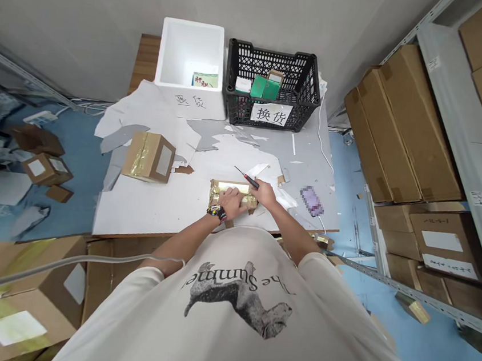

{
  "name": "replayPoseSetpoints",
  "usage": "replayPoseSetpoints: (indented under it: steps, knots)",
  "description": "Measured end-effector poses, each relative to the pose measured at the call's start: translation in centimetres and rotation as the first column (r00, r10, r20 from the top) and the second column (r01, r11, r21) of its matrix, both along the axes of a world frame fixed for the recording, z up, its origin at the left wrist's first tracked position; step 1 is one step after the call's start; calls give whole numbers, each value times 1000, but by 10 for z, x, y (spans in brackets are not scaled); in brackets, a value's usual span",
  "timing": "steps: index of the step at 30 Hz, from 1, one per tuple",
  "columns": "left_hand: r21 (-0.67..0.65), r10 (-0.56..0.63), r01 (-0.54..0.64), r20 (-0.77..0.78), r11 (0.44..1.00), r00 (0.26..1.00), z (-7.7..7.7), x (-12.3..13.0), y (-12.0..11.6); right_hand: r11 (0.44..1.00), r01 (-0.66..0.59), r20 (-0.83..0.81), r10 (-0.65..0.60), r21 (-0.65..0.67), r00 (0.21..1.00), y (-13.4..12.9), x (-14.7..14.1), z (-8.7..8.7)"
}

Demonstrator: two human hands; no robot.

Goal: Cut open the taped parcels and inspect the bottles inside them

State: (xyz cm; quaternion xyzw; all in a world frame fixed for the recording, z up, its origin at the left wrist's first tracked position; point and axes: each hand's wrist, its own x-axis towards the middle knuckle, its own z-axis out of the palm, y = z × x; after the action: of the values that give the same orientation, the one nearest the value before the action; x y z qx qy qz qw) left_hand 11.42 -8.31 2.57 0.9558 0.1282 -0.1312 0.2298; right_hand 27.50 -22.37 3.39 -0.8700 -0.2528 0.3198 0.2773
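Observation:
A small taped cardboard box (214, 191) with a white label lies near the front edge of the table. My left hand (230, 202), with a watch on the wrist, rests over this box and holds it down, its fingers across the top. At the box's right end, my right hand (264, 193) is closed around a thin-bladed knife (250, 180) with a red and black handle. The blade points up and left, away from the box. Part of the box is hidden beneath my hands.
A larger cardboard box (144, 156) stands left on the table (134, 209). Behind are a white foam box (191, 55) and a black crate (275, 55) holding small boxes. A blurred purple phone-like object (312, 201) with a cable lies right. Shelved cartons (419, 124) stand right.

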Motion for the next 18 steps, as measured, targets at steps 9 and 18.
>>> replayPoseSetpoints:
  steps: [9, 18]
  knots:
    - [-152, 104, -88, 101, 984, 989, -2, 3, 5, 972, 153, -221, -111, 179, 969, -34, 9, 11]
    - [-180, 207, -187, 96, 966, 974, -11, 15, -10, 999, 35, -435, -27, 10, 900, -137, 7, 37]
